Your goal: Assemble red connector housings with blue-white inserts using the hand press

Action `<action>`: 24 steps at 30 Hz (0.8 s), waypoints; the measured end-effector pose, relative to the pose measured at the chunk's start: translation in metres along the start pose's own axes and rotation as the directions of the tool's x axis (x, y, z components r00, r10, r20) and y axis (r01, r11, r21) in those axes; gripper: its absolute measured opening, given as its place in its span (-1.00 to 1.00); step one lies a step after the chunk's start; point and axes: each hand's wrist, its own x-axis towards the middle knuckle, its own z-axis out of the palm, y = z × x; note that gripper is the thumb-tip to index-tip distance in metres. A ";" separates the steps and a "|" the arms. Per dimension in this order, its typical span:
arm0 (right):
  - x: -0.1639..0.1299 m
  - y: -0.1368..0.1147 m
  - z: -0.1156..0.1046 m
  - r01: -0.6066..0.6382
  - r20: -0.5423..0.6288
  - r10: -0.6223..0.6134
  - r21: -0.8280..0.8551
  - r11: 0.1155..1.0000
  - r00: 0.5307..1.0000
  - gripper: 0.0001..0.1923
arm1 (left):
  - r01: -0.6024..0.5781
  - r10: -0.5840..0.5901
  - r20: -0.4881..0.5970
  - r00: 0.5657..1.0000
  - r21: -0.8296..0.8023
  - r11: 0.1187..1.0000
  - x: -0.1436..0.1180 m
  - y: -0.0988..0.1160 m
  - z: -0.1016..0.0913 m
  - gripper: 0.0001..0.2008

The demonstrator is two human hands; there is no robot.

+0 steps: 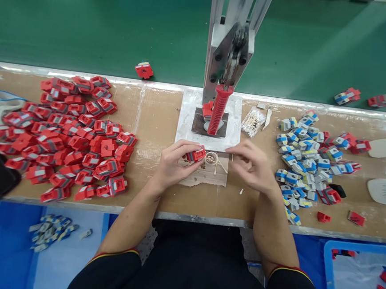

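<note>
My left hand (pixel 178 163) is closed around a small red and grey plastic part (pixel 196 155) at the front edge of a metal base plate (pixel 187 130). My right hand (pixel 253 165), blurred by motion, is curled just right of it. A thin pale tip shows near its fingertips, too small to name. Between the hands, a loop of pale cord (pixel 212 158) and cotton swabs lie on torn cardboard (pixel 207 178). Behind them stands a hand press (pixel 232 45) with a red handle (pixel 220 109); another red part (pixel 208 109) sits beneath it.
A heap of red and grey parts (pixel 76 140) covers the left bench; blue and white parts (pixel 302 157) are heaped right. A bag of cotton swabs (pixel 253 121) lies beside the press. A green surface (pixel 88 25) runs behind. A blue-rimmed bin (pixel 328 266) stands lower right.
</note>
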 end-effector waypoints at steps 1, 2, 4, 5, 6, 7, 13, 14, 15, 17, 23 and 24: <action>-0.001 0.006 -0.013 -0.017 -0.104 0.016 -0.006 1.000 0.994 -0.76 | 0.009 -0.009 -0.016 1.000 -0.001 1.000 0.000 -0.001 0.000 -0.79; -0.001 0.012 -0.026 -0.054 -0.216 0.044 -0.040 0.998 0.975 -0.77 | 0.019 -0.019 -0.032 0.999 -0.003 1.000 0.000 -0.001 -0.001 -0.80; 0.003 0.026 -0.049 -0.174 -0.378 0.097 -0.175 0.969 0.921 -0.80 | 0.046 -0.046 -0.064 0.997 -0.009 0.999 0.000 -0.002 -0.002 -0.79; 0.007 0.033 -0.057 -0.233 -0.397 0.115 -0.265 0.936 0.911 -0.80 | 0.062 -0.063 -0.078 0.995 -0.016 0.998 0.000 -0.002 -0.002 -0.78; 0.013 0.039 -0.062 -0.272 -0.366 0.134 -0.359 0.893 0.921 -0.78 | 0.076 -0.078 -0.090 0.993 -0.028 0.997 0.000 -0.003 -0.002 -0.76; 0.019 0.045 -0.065 -0.282 -0.295 0.157 -0.448 0.849 0.943 -0.74 | 0.090 -0.094 -0.098 0.991 -0.045 0.995 0.000 -0.003 -0.002 -0.75; 0.029 0.063 -0.092 -0.257 -0.107 0.252 -0.672 0.695 0.962 -0.68 | 0.171 -0.186 -0.111 0.976 -0.131 0.977 -0.001 -0.007 -0.003 -0.72; 0.024 0.065 -0.100 -0.272 -0.123 0.262 -0.695 0.666 0.957 -0.71 | 0.180 -0.196 -0.117 0.974 -0.133 0.975 -0.001 -0.007 -0.003 -0.72; 0.019 0.066 -0.108 -0.275 -0.115 0.282 -0.722 0.635 0.952 -0.73 | 0.184 -0.201 -0.123 0.972 -0.135 0.974 -0.002 -0.007 -0.004 -0.72; 0.009 0.068 -0.116 -0.243 -0.041 0.342 -0.782 0.573 0.939 -0.75 | 0.177 -0.195 -0.124 0.973 -0.144 0.974 -0.002 -0.006 -0.004 -0.71; 0.013 0.076 -0.104 -0.170 0.069 0.446 -0.865 0.472 0.892 -0.63 | 0.146 -0.161 -0.085 0.983 -0.162 0.976 -0.001 -0.003 0.000 -0.70; 0.014 0.076 -0.103 -0.179 0.070 0.439 -0.847 0.500 0.896 -0.63 | 0.144 -0.159 -0.085 0.984 -0.166 0.976 -0.001 -0.003 0.001 -0.70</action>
